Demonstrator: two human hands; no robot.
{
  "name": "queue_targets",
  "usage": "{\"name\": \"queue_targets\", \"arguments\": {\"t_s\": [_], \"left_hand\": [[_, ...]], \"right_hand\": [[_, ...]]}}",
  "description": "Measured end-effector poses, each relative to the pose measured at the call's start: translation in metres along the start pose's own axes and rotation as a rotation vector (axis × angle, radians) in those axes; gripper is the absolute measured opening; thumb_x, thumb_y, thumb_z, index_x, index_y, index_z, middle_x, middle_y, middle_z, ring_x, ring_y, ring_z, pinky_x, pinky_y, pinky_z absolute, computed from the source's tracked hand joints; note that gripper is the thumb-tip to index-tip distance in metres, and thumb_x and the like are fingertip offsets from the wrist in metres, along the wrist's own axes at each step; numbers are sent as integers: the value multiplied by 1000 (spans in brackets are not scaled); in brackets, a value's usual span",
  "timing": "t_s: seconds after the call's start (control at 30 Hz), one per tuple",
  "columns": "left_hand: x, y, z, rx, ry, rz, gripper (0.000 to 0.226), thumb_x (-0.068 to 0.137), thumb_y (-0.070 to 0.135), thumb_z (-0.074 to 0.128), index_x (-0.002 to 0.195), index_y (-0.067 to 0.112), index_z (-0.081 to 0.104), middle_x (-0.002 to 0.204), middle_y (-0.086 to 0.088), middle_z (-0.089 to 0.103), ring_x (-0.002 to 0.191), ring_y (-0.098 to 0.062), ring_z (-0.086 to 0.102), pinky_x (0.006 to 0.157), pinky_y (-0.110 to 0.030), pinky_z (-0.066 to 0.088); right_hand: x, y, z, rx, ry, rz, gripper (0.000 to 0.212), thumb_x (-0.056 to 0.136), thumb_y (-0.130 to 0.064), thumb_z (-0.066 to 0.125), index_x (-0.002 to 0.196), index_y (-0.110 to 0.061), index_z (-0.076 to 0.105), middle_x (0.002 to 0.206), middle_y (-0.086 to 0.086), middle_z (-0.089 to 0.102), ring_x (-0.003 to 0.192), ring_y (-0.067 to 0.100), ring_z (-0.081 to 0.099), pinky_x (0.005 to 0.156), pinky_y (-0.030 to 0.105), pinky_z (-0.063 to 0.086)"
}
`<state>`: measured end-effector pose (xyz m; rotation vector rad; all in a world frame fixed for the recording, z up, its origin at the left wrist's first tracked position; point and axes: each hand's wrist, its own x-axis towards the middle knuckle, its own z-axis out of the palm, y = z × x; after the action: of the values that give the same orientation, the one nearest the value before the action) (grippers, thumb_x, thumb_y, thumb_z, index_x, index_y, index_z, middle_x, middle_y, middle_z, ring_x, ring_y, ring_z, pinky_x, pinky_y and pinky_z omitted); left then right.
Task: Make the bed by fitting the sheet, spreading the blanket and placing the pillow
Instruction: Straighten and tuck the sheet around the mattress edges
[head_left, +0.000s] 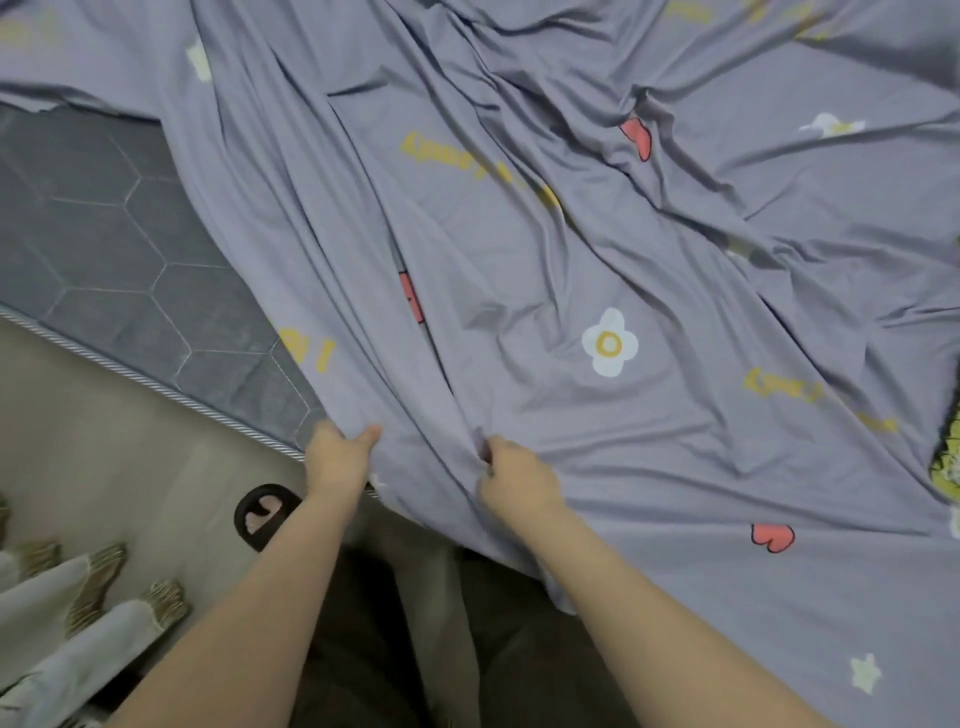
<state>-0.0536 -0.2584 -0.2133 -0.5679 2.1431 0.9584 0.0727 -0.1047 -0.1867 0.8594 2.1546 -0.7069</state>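
A lilac-grey sheet (571, 249) printed with white flowers, red hearts and yellow lettering lies crumpled over most of the bed. At the left, the dark grey quilted mattress (119, 249) with a hexagon pattern shows bare, its striped piping running along the near edge. My left hand (337, 457) pinches the sheet's near edge at the mattress border. My right hand (511, 480) grips a bunched fold of the sheet a little to the right. Folds fan out from both hands. No blanket or pillow is clearly in view.
Beige floor (104, 457) lies below the mattress edge. A black slipper (262, 512) is on the floor by my left wrist. Grey curtain ends with brown fringe (78, 608) hang at the lower left. A yellow-green patterned cloth (948, 467) peeks in at the right edge.
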Motion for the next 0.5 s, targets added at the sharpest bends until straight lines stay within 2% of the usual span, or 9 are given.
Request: {"name": "queue_targets", "arguments": {"t_s": [0.07, 0.13, 0.2, 0.27, 0.33, 0.37, 0.43, 0.5], "left_hand": [[-2, 1, -9, 115, -111, 118, 27, 86, 13, 64, 111, 4, 60, 104, -10, 66, 103, -32, 63, 81, -34, 47], [-9, 2, -20, 246, -179, 235, 31, 82, 18, 60, 111, 9, 60, 101, -13, 68, 98, -33, 64, 79, -36, 49], [-20, 0, -31, 430, -216, 369, 32, 81, 24, 59, 111, 13, 58, 98, -16, 69, 92, -34, 65, 71, -33, 47], [-31, -6, -42, 578, -290, 526, 19, 85, 27, 59, 103, 20, 59, 92, -10, 70, 88, -31, 66, 64, -26, 38], [-40, -13, -63, 506, -428, 514, 7, 83, 35, 60, 81, 32, 54, 83, 0, 70, 80, -19, 67, 61, -22, 36], [-41, -16, -75, 420, -512, 455, 14, 81, 42, 59, 74, 32, 52, 77, 3, 68, 72, -12, 65, 58, -20, 37], [-35, -23, -103, 206, -655, 343, 29, 77, 52, 58, 71, 23, 54, 62, 0, 58, 57, -6, 52, 56, -20, 35], [-21, -22, -129, 29, -637, 260, 35, 82, 45, 60, 69, 14, 54, 59, -1, 50, 62, -10, 48, 61, -28, 36]], "right_hand": [[-3, -17, -4, 75, 245, -54, 28, 90, -22, 48, 116, -12, 52, 116, 10, 54, 105, 31, 55, 80, 35, 44], [-5, -46, -7, 200, 404, -204, 33, 92, -31, 52, 119, -13, 55, 116, 7, 52, 106, 25, 54, 86, 36, 45], [-2, -84, -10, 296, 319, -292, 46, 92, -45, 54, 126, -15, 54, 121, 4, 52, 111, 22, 54, 93, 36, 46], [7, -126, -12, 359, 109, -234, 66, 87, -49, 61, 141, -16, 41, 132, 5, 47, 121, 23, 49, 99, 37, 42], [18, -161, -11, 358, 27, -146, 71, 86, -27, 64, 147, -16, 29, 131, 14, 50, 120, 30, 51, 90, 32, 43], [21, -175, -11, 341, 47, -110, 63, 87, -17, 59, 144, -17, 32, 122, 17, 56, 112, 34, 55, 80, 31, 43], [19, -197, -14, 330, 102, -91, 42, 83, -8, 52, 124, -18, 49, 103, 18, 64, 96, 37, 60, 68, 35, 42], [12, -216, -12, 358, 63, -113, 29, 75, -15, 52, 103, -17, 58, 92, 15, 66, 88, 31, 61, 67, 35, 44]]}}
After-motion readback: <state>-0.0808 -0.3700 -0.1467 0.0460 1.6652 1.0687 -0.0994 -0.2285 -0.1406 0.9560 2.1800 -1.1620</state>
